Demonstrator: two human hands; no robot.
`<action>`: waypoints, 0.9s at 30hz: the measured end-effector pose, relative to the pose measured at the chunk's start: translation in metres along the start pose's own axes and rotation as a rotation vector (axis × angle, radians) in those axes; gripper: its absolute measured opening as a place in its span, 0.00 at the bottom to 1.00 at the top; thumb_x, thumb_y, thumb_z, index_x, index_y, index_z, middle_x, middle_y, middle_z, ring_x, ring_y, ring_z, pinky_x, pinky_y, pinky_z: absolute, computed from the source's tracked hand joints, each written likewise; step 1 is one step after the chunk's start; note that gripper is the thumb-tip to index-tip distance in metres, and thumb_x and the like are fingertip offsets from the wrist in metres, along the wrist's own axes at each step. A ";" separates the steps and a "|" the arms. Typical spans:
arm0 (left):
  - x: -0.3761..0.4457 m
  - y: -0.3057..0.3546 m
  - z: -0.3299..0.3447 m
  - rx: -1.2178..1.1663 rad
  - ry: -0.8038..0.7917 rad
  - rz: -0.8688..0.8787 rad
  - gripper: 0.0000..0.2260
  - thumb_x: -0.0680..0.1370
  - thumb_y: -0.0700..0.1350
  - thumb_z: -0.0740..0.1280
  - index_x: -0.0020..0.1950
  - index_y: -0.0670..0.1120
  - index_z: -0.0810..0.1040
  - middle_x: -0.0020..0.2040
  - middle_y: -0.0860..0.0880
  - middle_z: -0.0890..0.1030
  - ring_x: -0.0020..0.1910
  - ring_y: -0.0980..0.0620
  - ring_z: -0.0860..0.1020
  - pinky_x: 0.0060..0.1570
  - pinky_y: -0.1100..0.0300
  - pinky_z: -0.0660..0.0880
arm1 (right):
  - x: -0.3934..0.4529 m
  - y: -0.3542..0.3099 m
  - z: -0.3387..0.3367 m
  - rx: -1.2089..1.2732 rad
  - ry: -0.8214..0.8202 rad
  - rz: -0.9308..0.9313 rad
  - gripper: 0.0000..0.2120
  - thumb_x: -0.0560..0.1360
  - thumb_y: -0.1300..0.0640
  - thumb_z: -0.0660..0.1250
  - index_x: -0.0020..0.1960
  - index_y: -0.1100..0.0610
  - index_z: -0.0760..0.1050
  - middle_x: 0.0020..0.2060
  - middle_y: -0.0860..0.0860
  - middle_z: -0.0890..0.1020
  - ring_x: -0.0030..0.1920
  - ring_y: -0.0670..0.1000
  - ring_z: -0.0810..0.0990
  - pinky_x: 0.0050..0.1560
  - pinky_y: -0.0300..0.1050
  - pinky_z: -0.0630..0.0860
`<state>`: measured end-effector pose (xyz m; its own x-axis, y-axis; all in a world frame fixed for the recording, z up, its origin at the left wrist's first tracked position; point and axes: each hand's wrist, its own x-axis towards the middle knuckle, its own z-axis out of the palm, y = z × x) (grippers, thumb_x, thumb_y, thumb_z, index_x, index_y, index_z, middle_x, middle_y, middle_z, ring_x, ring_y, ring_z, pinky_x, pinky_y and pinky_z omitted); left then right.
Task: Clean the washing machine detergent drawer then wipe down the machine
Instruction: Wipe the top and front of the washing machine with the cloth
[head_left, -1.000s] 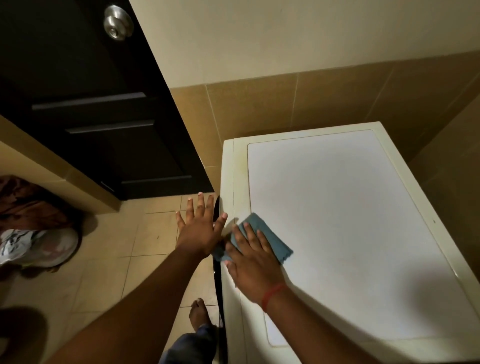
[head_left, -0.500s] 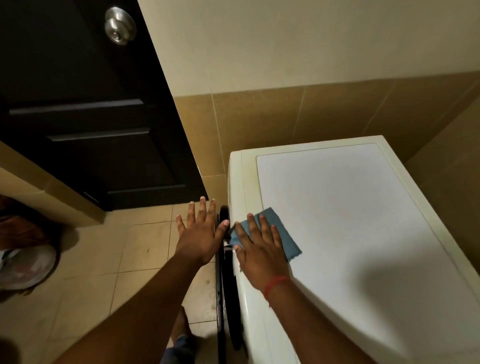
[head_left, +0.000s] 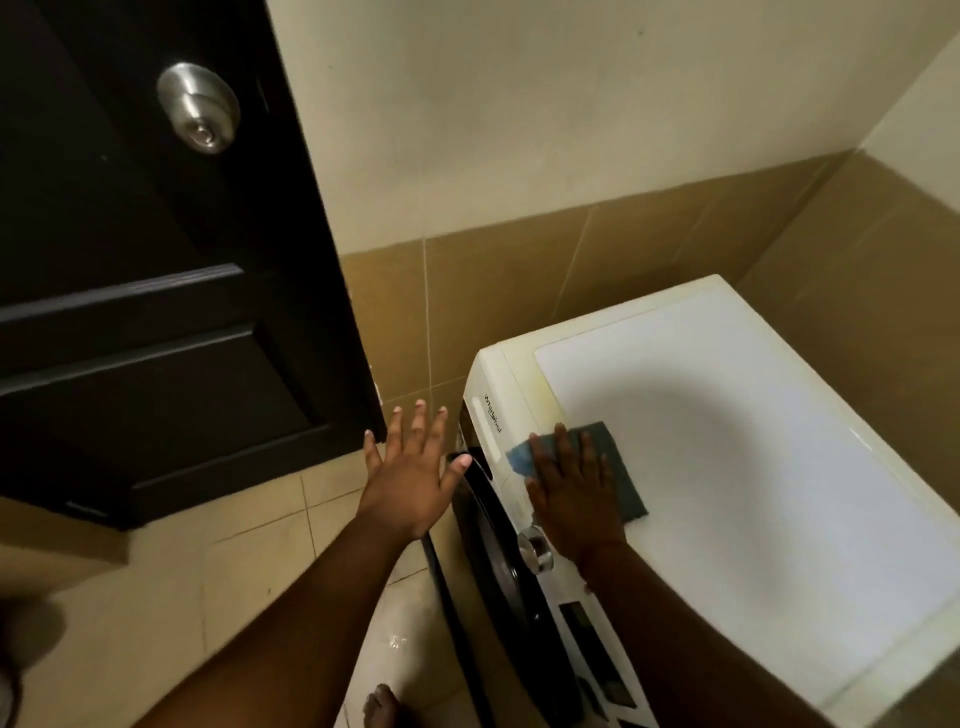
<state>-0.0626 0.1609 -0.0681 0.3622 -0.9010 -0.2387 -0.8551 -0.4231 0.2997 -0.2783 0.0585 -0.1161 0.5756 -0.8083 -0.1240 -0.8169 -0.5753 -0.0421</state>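
Since the earlier frame, right hand (head_left: 574, 499) slides the cloth (head_left: 608, 467) along the washing machine (head_left: 753, 467) top's front edge, fingers flat atop it; left hand (head_left: 410, 473) hovers spread, empty. Soft, light cloth: press flat.

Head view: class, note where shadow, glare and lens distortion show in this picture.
Head view: a soft shadow lies on the washing machine top beyond the cloth; glare spots the floor and door knob; the door edge leans, wide-angle bent.
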 end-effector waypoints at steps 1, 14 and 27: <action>0.000 -0.003 -0.005 0.006 -0.002 0.019 0.32 0.78 0.67 0.40 0.79 0.56 0.37 0.80 0.50 0.37 0.77 0.46 0.33 0.74 0.36 0.38 | -0.006 -0.001 0.000 -0.003 0.003 0.011 0.29 0.80 0.39 0.42 0.80 0.46 0.45 0.79 0.56 0.50 0.77 0.63 0.50 0.73 0.65 0.55; 0.038 -0.007 -0.031 0.090 -0.075 0.181 0.34 0.74 0.70 0.35 0.77 0.58 0.33 0.80 0.51 0.37 0.77 0.46 0.33 0.74 0.36 0.39 | 0.019 -0.031 -0.012 -0.001 0.061 0.138 0.28 0.80 0.41 0.52 0.78 0.47 0.54 0.78 0.57 0.58 0.77 0.64 0.55 0.73 0.62 0.51; 0.116 0.008 -0.059 0.071 -0.057 0.209 0.34 0.76 0.69 0.37 0.79 0.56 0.38 0.80 0.50 0.38 0.77 0.47 0.34 0.74 0.37 0.36 | 0.054 -0.037 -0.021 0.044 0.053 0.096 0.30 0.77 0.42 0.62 0.76 0.46 0.60 0.77 0.55 0.60 0.77 0.62 0.55 0.73 0.63 0.57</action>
<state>-0.0056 0.0477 -0.0385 0.1548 -0.9608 -0.2302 -0.9339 -0.2183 0.2833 -0.2164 0.0335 -0.1008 0.4947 -0.8656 -0.0772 -0.8686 -0.4896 -0.0761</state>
